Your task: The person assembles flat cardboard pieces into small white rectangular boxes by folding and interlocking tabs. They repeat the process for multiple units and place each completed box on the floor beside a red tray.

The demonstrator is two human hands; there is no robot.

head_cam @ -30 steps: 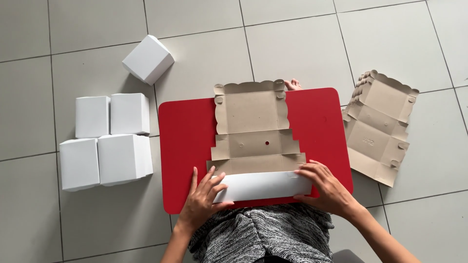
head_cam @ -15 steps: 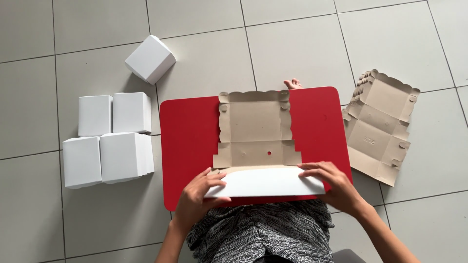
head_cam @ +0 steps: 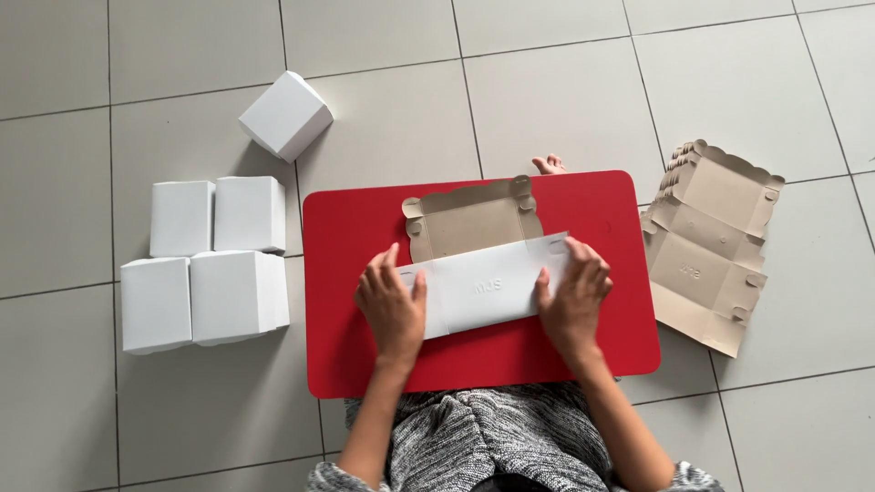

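Now grey tiled floor, red rectangular board centre. Flat brown-and-white cardboard box blank on board: near flap, half a second ago lifted, folded over toward 12 o'clock. Left hand, right hand press flap, fingers spread, clamping nothing.

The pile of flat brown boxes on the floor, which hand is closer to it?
The right hand. It presses the folded white flap, on the side toward the flat brown boxes. The left hand presses the flap's far end.
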